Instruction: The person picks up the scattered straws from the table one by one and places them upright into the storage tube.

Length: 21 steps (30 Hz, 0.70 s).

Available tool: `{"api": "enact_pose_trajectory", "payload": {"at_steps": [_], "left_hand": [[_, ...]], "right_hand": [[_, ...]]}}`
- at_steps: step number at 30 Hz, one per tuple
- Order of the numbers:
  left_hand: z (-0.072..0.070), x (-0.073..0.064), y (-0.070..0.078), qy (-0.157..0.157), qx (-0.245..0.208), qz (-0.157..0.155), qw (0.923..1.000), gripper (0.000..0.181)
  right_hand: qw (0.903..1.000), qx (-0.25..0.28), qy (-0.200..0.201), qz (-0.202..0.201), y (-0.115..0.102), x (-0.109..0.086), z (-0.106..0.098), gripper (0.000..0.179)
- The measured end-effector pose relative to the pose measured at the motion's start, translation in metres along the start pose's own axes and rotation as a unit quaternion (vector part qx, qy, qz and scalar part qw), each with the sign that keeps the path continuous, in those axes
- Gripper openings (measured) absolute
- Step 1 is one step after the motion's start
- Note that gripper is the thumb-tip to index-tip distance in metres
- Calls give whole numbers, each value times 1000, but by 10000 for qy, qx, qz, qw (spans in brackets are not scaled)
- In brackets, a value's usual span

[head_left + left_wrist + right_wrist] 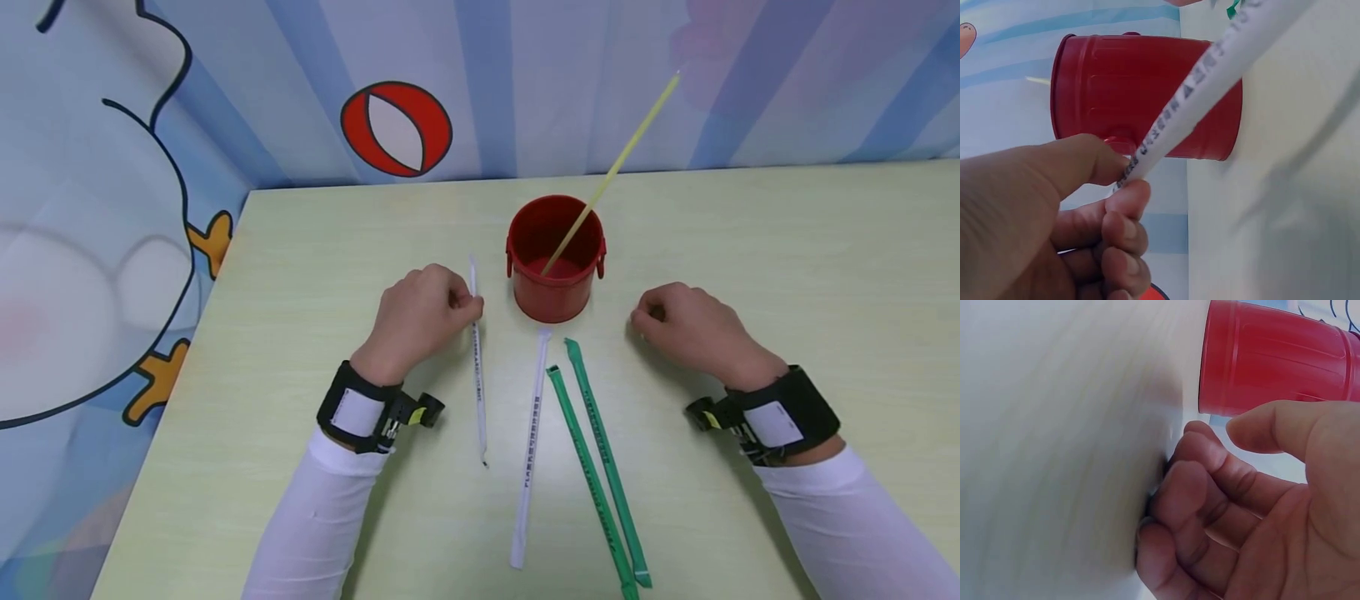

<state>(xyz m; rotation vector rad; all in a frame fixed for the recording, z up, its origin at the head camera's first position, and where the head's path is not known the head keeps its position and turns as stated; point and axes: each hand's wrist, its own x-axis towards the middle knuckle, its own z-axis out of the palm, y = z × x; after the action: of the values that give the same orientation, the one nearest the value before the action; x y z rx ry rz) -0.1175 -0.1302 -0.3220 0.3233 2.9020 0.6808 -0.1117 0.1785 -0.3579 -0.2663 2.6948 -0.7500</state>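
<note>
My left hand (422, 314) pinches a white paper-wrapped straw (478, 375) between thumb and forefinger, left of a small red bucket (552, 296). In the left wrist view this wrapped straw (1194, 94) slants up across the bucket, dark print along its paper. My right hand (693, 327) rests on the table to the right of the bucket. In the right wrist view its loosely curled fingers (1179, 494) touch the tabletop and hold nothing. A bare yellow straw (615, 162) leans in the bucket, its upper end well above the rim.
Another white wrapped straw (531, 442) lies in front of the bucket. Beside it are two green wrapped straws (592, 475), side by side. The pale wooden table (787, 242) meets a printed cloth backdrop (555, 92) at the back and left.
</note>
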Motion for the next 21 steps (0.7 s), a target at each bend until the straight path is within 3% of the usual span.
{"api": "enact_pose_trajectory", "payload": {"at_steps": [8,21], "left_hand": [[-12,2,5,712,-278,-8,9971,25],[-32,4,14,1721,-739,-78,9823,27]], "right_hand": [[10000,58,16,-11,2,0,0,26],[10000,67,27,4,1,0,-1,26]]}}
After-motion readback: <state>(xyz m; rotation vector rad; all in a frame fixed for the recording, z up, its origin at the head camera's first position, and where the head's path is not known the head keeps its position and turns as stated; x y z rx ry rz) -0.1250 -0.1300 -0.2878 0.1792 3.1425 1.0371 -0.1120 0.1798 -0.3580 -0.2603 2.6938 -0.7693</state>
